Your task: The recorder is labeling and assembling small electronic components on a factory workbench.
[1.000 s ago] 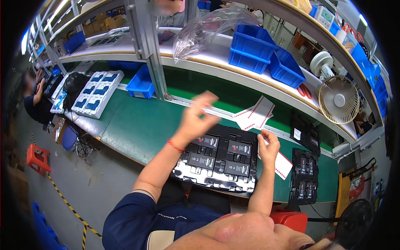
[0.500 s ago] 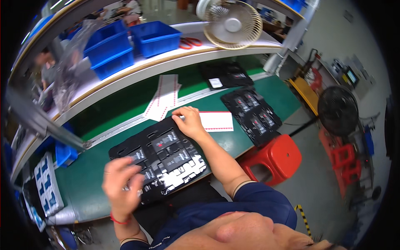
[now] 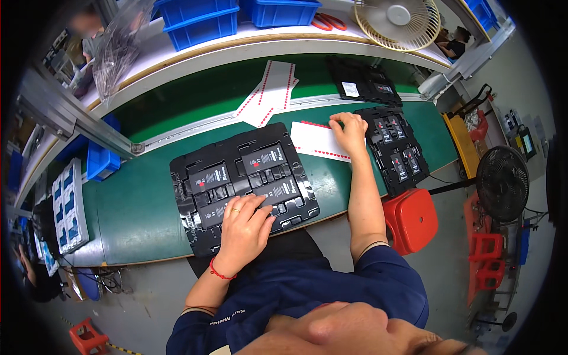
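Since half a second ago, the right hand [image 3: 350,135] has slid off the tray's far right corner over to the right end of the white sheet [image 3: 313,139], and the left hand [image 3: 245,228] has dropped from hovering to resting on the near part of the tray. Just the one head view here, so going off that: the black tray [image 3: 235,160] lies flat on the green desk [image 3: 136,207] right in front of the person, with dark packs [image 3: 264,158] in its pockets. Left fingers are loosely spread over the near packs, palm down. Right thumb and forefinger are curled close together at the sheet, but honestly I can't tell if anything's pinched between them. Sheet sits just right of the tray, red marks [image 3: 324,154] along its near edge, and a second tray [image 3: 395,142] is right past it. My two cents for doing this bit well: work the sheet with light fingertips, nails rather than pads, so it doesn't skate around the desk. Keep the left hand soft too, since leaning on those packs could probably shift the tray.
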`<state>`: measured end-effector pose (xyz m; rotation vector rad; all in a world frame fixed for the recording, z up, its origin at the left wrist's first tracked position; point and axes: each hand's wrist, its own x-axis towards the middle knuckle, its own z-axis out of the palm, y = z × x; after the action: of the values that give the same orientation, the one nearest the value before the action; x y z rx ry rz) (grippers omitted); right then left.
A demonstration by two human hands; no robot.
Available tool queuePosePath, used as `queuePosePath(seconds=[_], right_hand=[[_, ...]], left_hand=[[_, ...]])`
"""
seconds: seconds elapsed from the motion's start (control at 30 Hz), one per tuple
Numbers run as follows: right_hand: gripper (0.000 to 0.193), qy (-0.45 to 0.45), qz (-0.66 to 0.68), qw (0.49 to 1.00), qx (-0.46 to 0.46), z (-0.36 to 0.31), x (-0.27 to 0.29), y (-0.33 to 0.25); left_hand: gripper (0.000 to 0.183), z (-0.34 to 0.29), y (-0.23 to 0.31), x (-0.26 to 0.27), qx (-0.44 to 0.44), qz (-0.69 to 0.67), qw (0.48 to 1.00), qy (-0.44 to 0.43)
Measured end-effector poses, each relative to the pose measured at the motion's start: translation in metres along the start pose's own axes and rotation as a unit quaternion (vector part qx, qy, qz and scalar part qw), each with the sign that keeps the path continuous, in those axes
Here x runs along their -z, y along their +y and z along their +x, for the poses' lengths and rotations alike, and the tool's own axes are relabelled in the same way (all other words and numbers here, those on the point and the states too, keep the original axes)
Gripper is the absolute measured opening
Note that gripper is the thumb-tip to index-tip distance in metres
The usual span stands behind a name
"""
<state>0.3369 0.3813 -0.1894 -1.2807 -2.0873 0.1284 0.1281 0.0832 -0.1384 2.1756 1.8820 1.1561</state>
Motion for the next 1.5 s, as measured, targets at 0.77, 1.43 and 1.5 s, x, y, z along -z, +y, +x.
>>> queuePosePath(seconds=[0.77,1.43,1.5], right_hand=[[0.004,-0.163,0.236,0.958,-0.007,-0.022,-0.013,-0.053],[0.064,-0.323,0.139,0.874,0.336,-0.051,0.095,-0.141],[0.066,-0.338,0.112,0.867,0.350,-0.050,0.094,-0.145]], left_hand=[[0.021,-0.006,-0.004,0.001,-0.004,0.000,1.000,0.002],[0.023,-0.009,-0.005,0.000,0.010,-0.016,1.000,0.005],[0.023,-0.007,-0.007,0.002,0.012,-0.030,0.999,0.006]])
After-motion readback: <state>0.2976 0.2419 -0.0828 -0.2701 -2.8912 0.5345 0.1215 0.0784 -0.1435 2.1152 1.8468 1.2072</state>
